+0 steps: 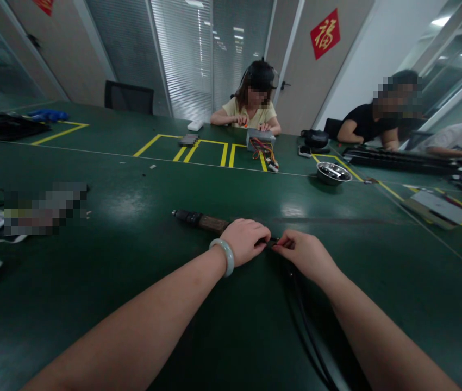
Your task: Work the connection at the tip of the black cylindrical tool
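A stick-shaped dark tool (210, 222) with a brown middle and a small metal tip lies on the green table (141, 304), its tip pointing left. My left hand (244, 240), with a pale bangle at the wrist, closes over the tool's right end and hides it. Just to the right, my right hand (302, 252) pinches a small dark end piece at the tool, partly hidden by the fingers. A black cable (306, 320) runs from below my right hand toward the table's near edge. Whether the end piece is joined to the tool, I cannot tell.
Across the table a person (255, 103) handles a grey box (260, 140) with coloured wires. Two more people sit at the right. A metal bowl (333, 173) stands right of centre. A flat card-like item (55, 201) with cords lies at the left.
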